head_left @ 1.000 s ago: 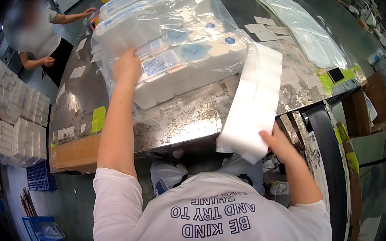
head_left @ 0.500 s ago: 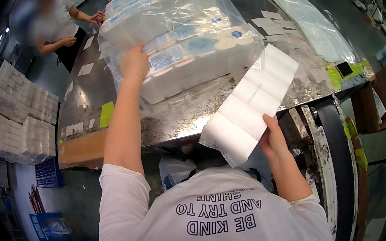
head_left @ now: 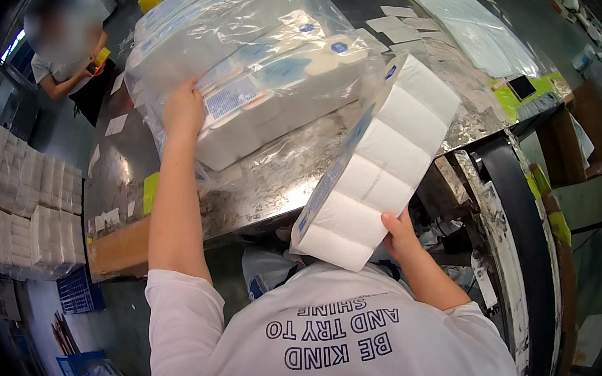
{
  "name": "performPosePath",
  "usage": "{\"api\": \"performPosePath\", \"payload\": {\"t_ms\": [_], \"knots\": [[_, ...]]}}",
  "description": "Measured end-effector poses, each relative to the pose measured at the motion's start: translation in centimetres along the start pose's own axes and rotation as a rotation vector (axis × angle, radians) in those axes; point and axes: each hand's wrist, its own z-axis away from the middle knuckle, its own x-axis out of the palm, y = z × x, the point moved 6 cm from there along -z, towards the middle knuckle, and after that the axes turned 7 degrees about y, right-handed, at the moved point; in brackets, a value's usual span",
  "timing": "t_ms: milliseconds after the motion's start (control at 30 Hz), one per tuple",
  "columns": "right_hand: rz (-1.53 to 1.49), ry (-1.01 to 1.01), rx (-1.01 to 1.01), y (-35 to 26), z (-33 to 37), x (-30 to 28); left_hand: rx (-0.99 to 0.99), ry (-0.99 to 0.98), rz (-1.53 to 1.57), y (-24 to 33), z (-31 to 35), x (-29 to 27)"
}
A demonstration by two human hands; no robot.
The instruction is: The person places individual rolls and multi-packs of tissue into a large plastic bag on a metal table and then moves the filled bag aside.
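On the metal table [head_left: 278, 193] lies a large clear plastic bag [head_left: 177, 40] with several white, blue-printed packs of paper rolls [head_left: 257, 116] side by side inside. My left hand [head_left: 185, 109] is closed at the bag's near left edge, by the end of the nearest pack, pinching the film. In my right hand [head_left: 403, 237] is another long white pack of paper rolls [head_left: 385, 168], gripped by its lower right side. It is tilted, its far end over the table and its near end close to my shirt. The fingers beneath it are hidden.
Flat clear bags [head_left: 475, 29] and loose white cards [head_left: 401, 28] lie at the table's far right, near a phone [head_left: 522, 87]. A black-edged machine [head_left: 526, 236] runs along my right. Wrapped stacks [head_left: 25, 201] stand at left. A co-worker [head_left: 65, 42] stands beyond the table's left side.
The pack in my right hand has turned, showing its printed side, and its near end has come closer to me. My left hand still holds the bag. The co-worker now lifts a small yellow-and-dark object.
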Motion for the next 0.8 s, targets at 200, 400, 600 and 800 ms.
{"api": "performPosePath", "payload": {"t_ms": [200, 400, 600, 800], "knots": [[-0.007, -0.019, 0.016, 0.5, 0.4, 0.1, 0.014, 0.019, -0.023, 0.5, 0.0, -0.3], [-0.119, -0.053, 0.050, -0.1, 0.1, 0.5, 0.037, 0.041, -0.047, 0.3, 0.0, -0.4], [-0.271, -0.127, 0.191, -1.8, -0.8, -1.4, -0.047, -0.048, 0.365, -2.2, -0.2, 1.1], [-0.394, -0.423, 0.103, -9.6, 1.5, 4.5, -0.046, 0.074, 0.801, -0.9, 1.0, -4.9]]}}
